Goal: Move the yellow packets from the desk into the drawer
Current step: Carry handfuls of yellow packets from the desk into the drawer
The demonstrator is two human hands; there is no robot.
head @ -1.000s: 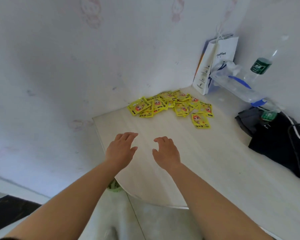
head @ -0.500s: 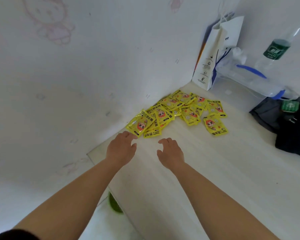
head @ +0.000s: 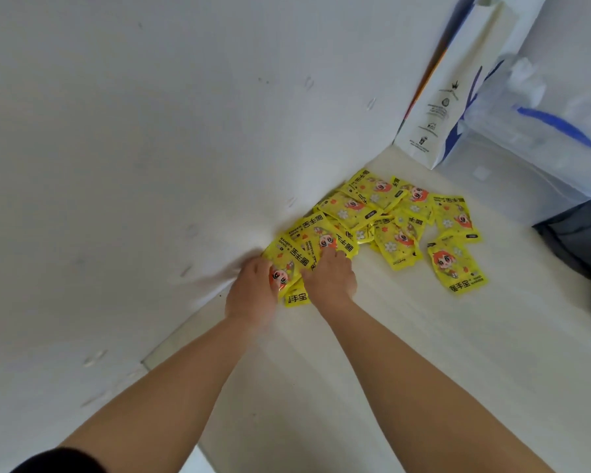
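Observation:
A pile of yellow packets [head: 372,213] with a cartoon face lies on the pale desk [head: 372,370], in the corner against the wall. One packet [head: 456,268] lies apart at the right of the pile. My left hand [head: 253,291] is at the pile's near end, fingers and thumb closed on the nearest packet [head: 289,259]. My right hand [head: 331,278] lies palm down just beside it, fingertips pressing on the packets; whether it grips one is hidden. No drawer is in view.
A white wall [head: 133,165] runs along the desk's left side. A white paper bag [head: 437,107] stands at the back, with a clear plastic bag [head: 543,131] to its right. Dark fabric [head: 580,240] lies at the right edge.
Both hands have moved forward from the bare desk onto the near end of the pile. The left hand has closed on a packet. The camera has come closer.

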